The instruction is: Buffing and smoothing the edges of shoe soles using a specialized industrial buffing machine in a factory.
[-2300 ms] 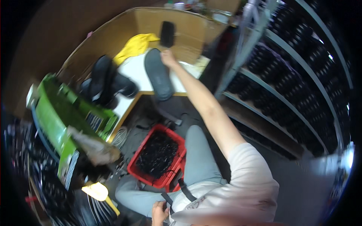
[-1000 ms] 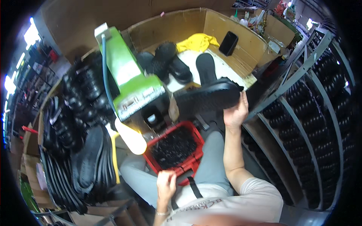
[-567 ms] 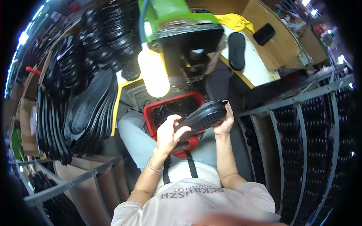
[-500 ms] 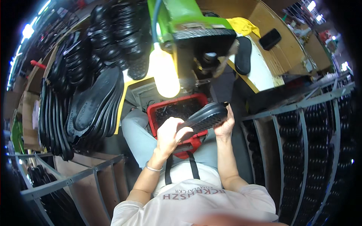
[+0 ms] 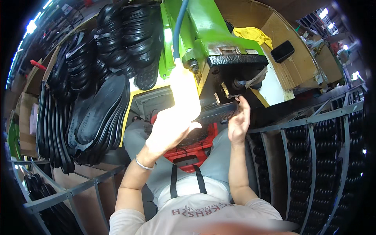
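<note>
Just now, the work has moved forward and up, away from the lap. Nearest, the red bin (image 5: 196, 147) sits between the knees, dark scraps inside it, and the sole that was held over it a moment ago has left that spot. Above the bin, the left hand (image 5: 172, 125), a band on its wrist, reaches into the lamp's glare with its thumb stuck out. Its fingers are washed out, so I cannot tell whether that grip is closed on anything. The right hand (image 5: 240, 119) has risen too, its fingers bent round the far right end of the black sole (image 5: 213, 114) — that grip is closed on it.

The sole now lies level between the hands, right under the black machine head (image 5: 237, 66), close to its metal parts; whether they touch is hidden. So it seems to have gone from being handled to being presented at the machine.

Beyond, the bright lamp (image 5: 186, 92) hangs before the green machine body (image 5: 209, 23), with stacked soles (image 5: 98, 115) at left. Farther right, a yellow cloth (image 5: 254, 34) and a phone (image 5: 282, 51) lie past the white worktop (image 5: 275, 94).
</note>
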A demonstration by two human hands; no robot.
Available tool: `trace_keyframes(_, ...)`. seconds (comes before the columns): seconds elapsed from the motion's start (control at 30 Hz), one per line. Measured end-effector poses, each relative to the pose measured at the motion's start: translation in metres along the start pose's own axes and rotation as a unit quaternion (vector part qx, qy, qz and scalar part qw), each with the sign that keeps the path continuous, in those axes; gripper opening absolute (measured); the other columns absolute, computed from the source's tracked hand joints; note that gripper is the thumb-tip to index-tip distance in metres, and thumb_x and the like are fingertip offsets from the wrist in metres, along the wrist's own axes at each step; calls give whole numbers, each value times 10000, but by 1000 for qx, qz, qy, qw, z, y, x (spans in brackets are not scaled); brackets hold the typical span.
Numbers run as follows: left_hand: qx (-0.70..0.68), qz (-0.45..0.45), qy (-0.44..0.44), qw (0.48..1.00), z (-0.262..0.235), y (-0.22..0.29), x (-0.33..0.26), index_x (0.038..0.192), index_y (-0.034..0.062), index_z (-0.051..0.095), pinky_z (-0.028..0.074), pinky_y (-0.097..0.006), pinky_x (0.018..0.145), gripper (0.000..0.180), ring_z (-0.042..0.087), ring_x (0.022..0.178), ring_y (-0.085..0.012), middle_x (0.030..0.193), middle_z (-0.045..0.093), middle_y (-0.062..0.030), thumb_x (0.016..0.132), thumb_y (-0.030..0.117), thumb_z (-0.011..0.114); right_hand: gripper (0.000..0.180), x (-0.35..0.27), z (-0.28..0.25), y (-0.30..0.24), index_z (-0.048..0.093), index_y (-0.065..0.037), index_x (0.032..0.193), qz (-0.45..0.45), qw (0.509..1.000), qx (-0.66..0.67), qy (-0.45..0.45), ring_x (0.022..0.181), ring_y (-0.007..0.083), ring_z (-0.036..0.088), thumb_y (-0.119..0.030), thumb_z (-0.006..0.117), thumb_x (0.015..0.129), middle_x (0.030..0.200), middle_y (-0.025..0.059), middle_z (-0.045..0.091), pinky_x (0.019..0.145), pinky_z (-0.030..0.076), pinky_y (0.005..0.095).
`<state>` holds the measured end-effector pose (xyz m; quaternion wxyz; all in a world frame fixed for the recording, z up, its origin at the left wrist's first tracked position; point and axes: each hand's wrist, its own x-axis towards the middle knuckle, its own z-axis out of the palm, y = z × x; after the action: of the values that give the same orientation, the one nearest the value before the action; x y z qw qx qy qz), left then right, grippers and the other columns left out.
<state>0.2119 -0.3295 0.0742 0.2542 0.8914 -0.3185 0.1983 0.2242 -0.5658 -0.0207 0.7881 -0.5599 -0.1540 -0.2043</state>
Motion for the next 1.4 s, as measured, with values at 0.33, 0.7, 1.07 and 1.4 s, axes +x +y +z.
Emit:
trace_keyframes(0.33,-93,4,56,994,0,-29,-16,838,19,694,521,-302,572,337,637,575,-238,708,662,-92,663,271,833,711,-12,28,7,407,65,1315,17,999,-33,35,1147,242,517,6,792,721,1314,145,438,948,477,339)
trace_keyframes(0.7,-121,-152,120,974,35,-52,-81,854,30,694,521,-316,634,306,642,674,-238,744,661,-95,628,160,854,720,-21,55,29,472,14,1159,22,998,-65,2,1028,205,560,56,867,559,1158,114,498,867,502,329)
trace_keyframes(1.07,-339,-225,188,894,106,-20,-57,1073,19,576,511,-334,832,497,628,939,-206,1018,640,-101,662,71,852,624,-28,54,42,535,19,1155,-28,998,-56,-8,1003,207,592,-15,860,623,1079,106,594,890,482,322)
trace_keyframes(1.4,-557,-277,255,740,156,-5,-61,1099,-7,528,497,-319,886,514,605,973,-182,1042,614,-88,686,21,832,464,-105,-42,142,511,-93,1260,398,830,387,48,1119,243,541,-218,695,852,1193,98,577,980,418,416)
